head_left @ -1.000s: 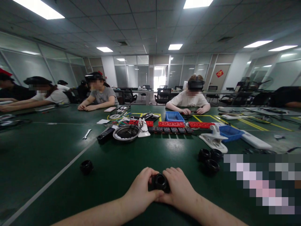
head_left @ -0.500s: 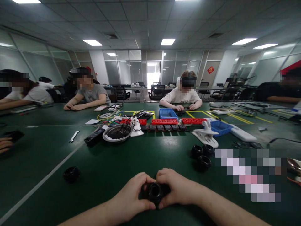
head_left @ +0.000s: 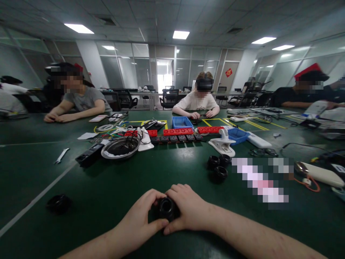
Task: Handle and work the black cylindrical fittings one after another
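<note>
Even light is given from above by ceiling panels; the far doorway is blown out. Pale glare is spread across the middle of the green table. Soft shadow is cast under the left hand and right hand, where the black ring is left nearly without detail. Lines are bowed toward the frame's edges.

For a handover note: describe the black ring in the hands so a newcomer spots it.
On the green table, go to the middle of the near edge, where the left hand and right hand meet. The black ring is gripped between their fingers. It is the only one held: three rings cluster farther right, and a lone ring lies far left.
</note>
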Demonstrator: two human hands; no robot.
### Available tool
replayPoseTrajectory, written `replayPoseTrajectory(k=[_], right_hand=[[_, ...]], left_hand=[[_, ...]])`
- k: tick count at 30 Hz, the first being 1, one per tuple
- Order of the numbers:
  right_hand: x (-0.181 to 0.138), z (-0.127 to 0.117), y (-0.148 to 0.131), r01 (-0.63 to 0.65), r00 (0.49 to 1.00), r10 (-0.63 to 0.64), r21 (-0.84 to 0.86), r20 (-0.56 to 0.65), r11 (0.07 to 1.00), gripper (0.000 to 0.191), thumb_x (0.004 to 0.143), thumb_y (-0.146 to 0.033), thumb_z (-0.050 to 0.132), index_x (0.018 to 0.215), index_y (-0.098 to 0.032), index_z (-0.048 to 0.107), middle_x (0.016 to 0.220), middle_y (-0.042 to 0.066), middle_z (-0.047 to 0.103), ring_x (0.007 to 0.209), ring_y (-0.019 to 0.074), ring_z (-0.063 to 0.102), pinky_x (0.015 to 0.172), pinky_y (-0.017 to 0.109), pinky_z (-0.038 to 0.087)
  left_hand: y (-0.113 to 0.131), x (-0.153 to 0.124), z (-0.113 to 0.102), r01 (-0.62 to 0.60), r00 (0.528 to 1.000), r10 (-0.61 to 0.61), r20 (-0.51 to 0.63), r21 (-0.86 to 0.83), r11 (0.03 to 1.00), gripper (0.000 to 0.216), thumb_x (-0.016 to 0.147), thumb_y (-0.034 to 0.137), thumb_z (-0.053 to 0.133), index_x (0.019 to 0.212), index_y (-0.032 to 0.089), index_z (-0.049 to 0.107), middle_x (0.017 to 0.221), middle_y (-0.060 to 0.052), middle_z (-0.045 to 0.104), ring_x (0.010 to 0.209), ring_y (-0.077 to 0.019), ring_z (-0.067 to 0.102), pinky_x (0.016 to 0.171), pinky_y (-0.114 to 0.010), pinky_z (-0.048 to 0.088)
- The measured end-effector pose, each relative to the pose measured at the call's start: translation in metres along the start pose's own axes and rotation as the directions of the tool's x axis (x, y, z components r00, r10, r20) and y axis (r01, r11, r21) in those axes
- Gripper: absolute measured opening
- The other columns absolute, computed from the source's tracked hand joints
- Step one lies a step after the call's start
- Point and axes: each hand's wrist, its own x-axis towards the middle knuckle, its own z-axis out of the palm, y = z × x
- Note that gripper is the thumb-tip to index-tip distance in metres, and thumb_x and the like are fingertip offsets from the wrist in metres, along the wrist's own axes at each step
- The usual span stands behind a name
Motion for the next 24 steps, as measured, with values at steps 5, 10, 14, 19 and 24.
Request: replayPoseTrajectory(k=[5, 10, 14, 19, 24], right_hand=[[-0.001, -0.014, 0.017, 0.146, 0.978, -0.175, 0.228, 0.113, 0.963, 0.054, 0.064, -0.040, 0.071, 0.111, -0.019, 0.056, 0.094, 0.004, 0.059, 0.085, 0.0195, 0.053, 0.075, 0.030, 0.040], [0.002, -0.014, 0.019, 0.163, 0.976, -0.192, 0.231, 0.108, 0.959, 0.036, 0.067, -0.030, 0.071, 0.100, -0.017, 0.061, 0.087, 0.002, 0.059, 0.081, 0.0169, 0.053, 0.071, 0.026, 0.039], [0.002, -0.012, 0.014, 0.120, 0.983, -0.144, 0.199, 0.112, 0.973, 0.030, 0.064, -0.032, 0.073, 0.087, -0.016, 0.062, 0.078, -0.001, 0.058, 0.073, 0.0145, 0.053, 0.061, 0.022, 0.037], [0.000, -0.002, -0.003, -0.076, 0.996, 0.075, 0.011, 0.042, 0.997, 0.041, 0.061, -0.051, 0.069, 0.077, -0.016, 0.059, 0.069, 0.001, 0.059, 0.063, 0.0160, 0.053, 0.055, 0.024, 0.035], [-0.003, 0.007, -0.012, -0.096, 0.985, 0.083, -0.086, -0.149, 0.992, 0.050, 0.060, -0.057, 0.066, 0.086, -0.015, 0.058, 0.081, 0.006, 0.060, 0.076, 0.0232, 0.054, 0.069, 0.034, 0.038]], left_hand=[[-0.011, -0.004, -0.006, -0.024, 0.999, 0.024, -0.040, 0.001, 1.000, 0.056, 0.068, 0.025, 0.065, 0.119, 0.024, 0.043, 0.127, -0.007, 0.040, 0.113, -0.0274, 0.039, 0.089, -0.037, 0.038], [-0.010, -0.003, -0.010, -0.084, 0.996, 0.084, 0.012, 0.004, 0.996, 0.037, 0.073, 0.025, 0.061, 0.110, 0.026, 0.054, 0.108, -0.004, 0.055, 0.100, -0.0234, 0.050, 0.087, -0.036, 0.040], [-0.004, -0.001, -0.008, -0.071, 0.997, 0.071, 0.001, 0.031, 0.997, 0.033, 0.071, 0.021, 0.062, 0.103, 0.024, 0.058, 0.097, -0.002, 0.058, 0.091, -0.0215, 0.053, 0.080, -0.033, 0.042], [-0.004, -0.002, 0.000, 0.032, 0.993, -0.022, -0.114, 0.089, 0.996, 0.029, 0.068, 0.024, 0.066, 0.096, 0.020, 0.058, 0.089, -0.002, 0.056, 0.081, -0.0212, 0.053, 0.070, -0.031, 0.042], [-0.004, -0.002, 0.001, 0.041, 0.987, -0.023, -0.158, 0.112, 0.993, 0.030, 0.068, 0.027, 0.065, 0.095, 0.019, 0.056, 0.087, -0.002, 0.055, 0.078, -0.0206, 0.052, 0.068, -0.030, 0.041]])
